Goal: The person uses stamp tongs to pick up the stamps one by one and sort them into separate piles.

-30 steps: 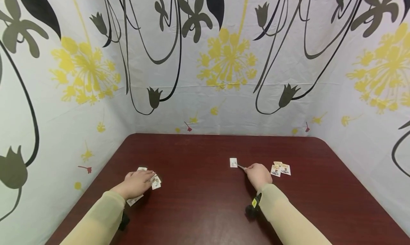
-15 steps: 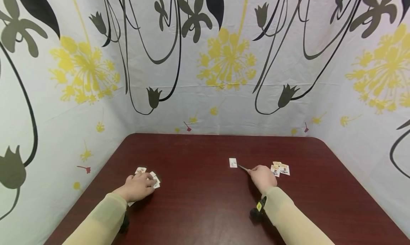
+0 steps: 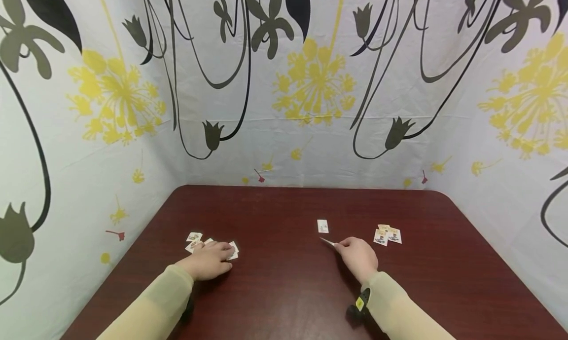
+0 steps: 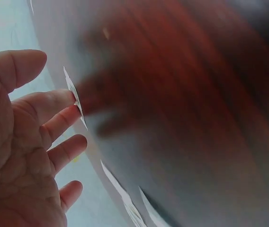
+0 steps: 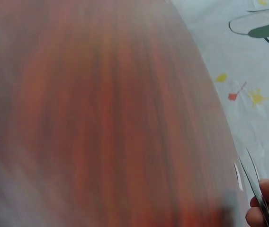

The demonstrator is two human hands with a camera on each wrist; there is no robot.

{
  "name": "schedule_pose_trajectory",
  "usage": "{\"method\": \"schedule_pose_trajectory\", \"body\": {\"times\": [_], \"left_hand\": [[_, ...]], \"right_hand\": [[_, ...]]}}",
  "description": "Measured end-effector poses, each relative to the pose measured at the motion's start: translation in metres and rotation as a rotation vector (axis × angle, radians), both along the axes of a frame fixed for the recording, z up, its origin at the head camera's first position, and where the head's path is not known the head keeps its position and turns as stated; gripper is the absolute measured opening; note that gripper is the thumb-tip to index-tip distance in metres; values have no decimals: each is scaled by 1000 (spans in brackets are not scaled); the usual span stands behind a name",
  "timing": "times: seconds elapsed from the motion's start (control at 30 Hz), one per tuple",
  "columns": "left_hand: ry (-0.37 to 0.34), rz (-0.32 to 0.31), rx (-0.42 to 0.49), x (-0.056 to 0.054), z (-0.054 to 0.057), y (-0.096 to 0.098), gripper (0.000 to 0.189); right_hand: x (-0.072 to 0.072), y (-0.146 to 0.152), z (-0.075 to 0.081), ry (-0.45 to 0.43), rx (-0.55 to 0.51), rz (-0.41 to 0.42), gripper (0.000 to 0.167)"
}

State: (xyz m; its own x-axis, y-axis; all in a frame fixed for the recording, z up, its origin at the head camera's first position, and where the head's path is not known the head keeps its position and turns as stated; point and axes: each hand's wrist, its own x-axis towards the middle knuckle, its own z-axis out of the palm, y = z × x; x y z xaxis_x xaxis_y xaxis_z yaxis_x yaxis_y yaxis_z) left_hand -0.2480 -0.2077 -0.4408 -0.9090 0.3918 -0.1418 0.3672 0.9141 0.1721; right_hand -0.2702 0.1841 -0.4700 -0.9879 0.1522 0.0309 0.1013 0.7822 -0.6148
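My left hand point(image 3: 207, 261) reaches over the left part of the table, fingers extended. Two of its fingertips press on a small white picture card point(image 4: 70, 82), which shows past the fingers in the head view. Other small cards point(image 3: 194, 237) lie scattered behind and partly under this hand. My right hand point(image 3: 357, 256) pinches a pair of metal tweezers point(image 5: 255, 187) between thumb and fingers. In the right wrist view the tweezer tips stand apart with nothing between them. Just beyond them lies a single white card point(image 3: 322, 226), flat on the table.
To the right of the right hand, several overlapping picture cards point(image 3: 394, 235) form a small group. The dark red wooden table point(image 3: 275, 290) has rounded far corners. Patterned white cloth point(image 3: 301, 152) hangs at the back and both sides.
My left hand has slid right with the card under its fingertips, uncovering cards behind it. The right hand has drawn the tweezers slightly toward me and left, away from the single card.
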Motion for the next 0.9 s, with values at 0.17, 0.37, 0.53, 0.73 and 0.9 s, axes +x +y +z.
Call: {"method": "schedule_pose_trajectory", "body": {"times": [0.17, 0.37, 0.53, 0.73, 0.9], "left_hand": [[-12, -64, -19, -2, 1, 18, 48], [-33, -147, -23, -2, 2, 42, 51], [-37, -231, -27, 0, 1, 62, 56], [-61, -289, -38, 2, 0, 84, 57], [-64, -323, -33, 4, -3, 95, 59]], "right_hand": [[5, -9, 1, -18, -7, 21, 22], [10, -21, 2, -14, -12, 64, 19], [14, -29, 3, -15, -6, 117, 16], [15, -34, 3, -29, 1, 189, 12], [16, -36, 3, -48, -4, 235, 11]]}}
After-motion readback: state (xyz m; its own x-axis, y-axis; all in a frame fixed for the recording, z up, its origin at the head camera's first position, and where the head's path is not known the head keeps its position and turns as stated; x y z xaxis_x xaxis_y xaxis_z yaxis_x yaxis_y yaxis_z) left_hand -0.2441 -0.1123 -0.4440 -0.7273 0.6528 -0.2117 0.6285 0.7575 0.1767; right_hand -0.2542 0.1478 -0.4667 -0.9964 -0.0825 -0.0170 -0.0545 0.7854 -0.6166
